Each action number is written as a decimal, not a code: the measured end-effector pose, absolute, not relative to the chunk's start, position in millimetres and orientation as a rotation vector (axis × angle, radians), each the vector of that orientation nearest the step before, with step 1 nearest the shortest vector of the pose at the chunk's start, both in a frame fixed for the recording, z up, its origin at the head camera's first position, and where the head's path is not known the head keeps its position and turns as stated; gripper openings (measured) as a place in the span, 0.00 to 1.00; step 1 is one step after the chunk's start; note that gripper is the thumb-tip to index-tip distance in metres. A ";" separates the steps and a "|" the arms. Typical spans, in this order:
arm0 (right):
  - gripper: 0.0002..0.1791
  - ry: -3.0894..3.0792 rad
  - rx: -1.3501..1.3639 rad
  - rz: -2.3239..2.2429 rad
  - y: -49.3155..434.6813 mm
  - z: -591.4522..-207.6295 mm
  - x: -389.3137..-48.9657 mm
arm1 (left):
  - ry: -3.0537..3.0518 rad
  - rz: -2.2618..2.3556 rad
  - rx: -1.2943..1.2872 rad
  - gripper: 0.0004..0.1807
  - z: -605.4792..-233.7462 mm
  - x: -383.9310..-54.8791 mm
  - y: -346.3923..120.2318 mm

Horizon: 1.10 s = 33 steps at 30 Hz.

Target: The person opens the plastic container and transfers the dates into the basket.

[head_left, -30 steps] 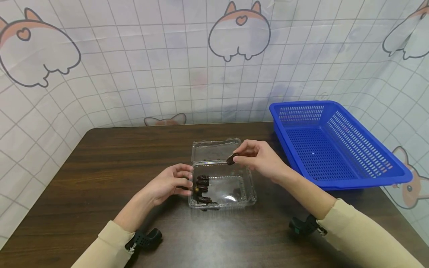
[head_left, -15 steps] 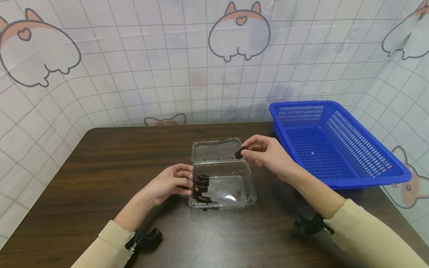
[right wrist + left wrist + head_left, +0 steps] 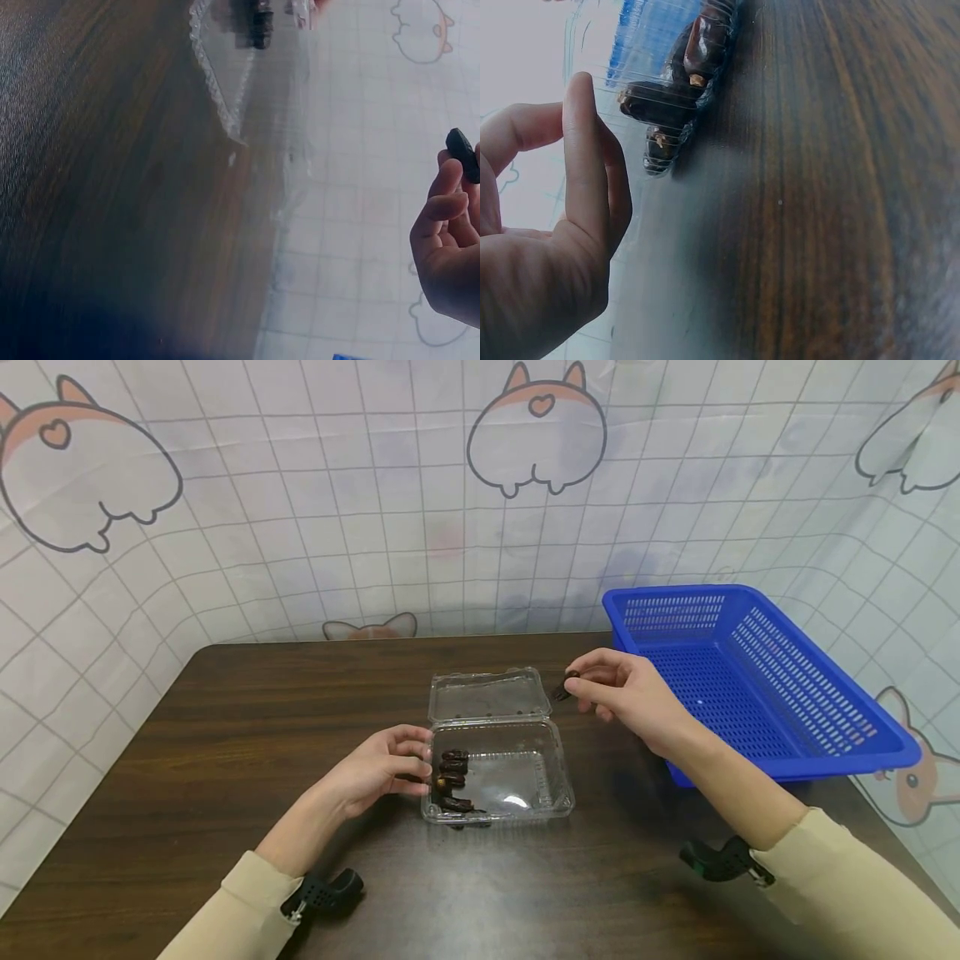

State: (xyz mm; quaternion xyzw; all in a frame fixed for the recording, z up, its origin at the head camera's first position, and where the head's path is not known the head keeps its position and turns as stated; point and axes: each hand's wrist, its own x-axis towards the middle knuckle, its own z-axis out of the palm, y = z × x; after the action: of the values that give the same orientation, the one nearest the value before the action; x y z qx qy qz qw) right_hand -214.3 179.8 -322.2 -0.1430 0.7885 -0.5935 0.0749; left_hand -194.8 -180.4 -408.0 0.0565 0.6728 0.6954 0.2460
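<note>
Between the thumb and fingers of my right hand [image 3: 626, 693] is a dark brown date [image 3: 566, 685], held above the table just right of the lid. The right wrist view shows the same date [image 3: 463, 156] poking out from the fingertips. My left hand [image 3: 378, 768] rests its fingers against the left wall of a clear plastic clamshell box [image 3: 558, 777]. Its hinged lid [image 3: 487, 697] lies folded back behind it. Several dates [image 3: 453, 768] line the left side of the box, and in the left wrist view these dates [image 3: 660, 103] show through the plastic.
A blue perforated basket [image 3: 780, 770] stands at the right, close beyond my right hand. Under everything is a dark wood-grain table [image 3: 247, 718], with a patterned white wall cloth [image 3: 450, 543] behind it. Each wrist carries a black strap device [image 3: 322, 893].
My right hand has carried the date from over the back of the box to the right, past the lid toward the blue basket. The left hand and box stay put.
</note>
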 end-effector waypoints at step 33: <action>0.16 2.288 -0.303 -2.044 251.3 -314.3 -202.2 | 1.843 1.893 0.161 0.31 -406.8 -194.7 -179.5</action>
State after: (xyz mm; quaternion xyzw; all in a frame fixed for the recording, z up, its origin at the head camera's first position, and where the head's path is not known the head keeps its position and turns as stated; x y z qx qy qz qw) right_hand -202.2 251.3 -314.3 -0.0981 0.7418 -0.6628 0.0295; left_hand -194.7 -179.5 -406.8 0.0589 0.6751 0.6933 0.2452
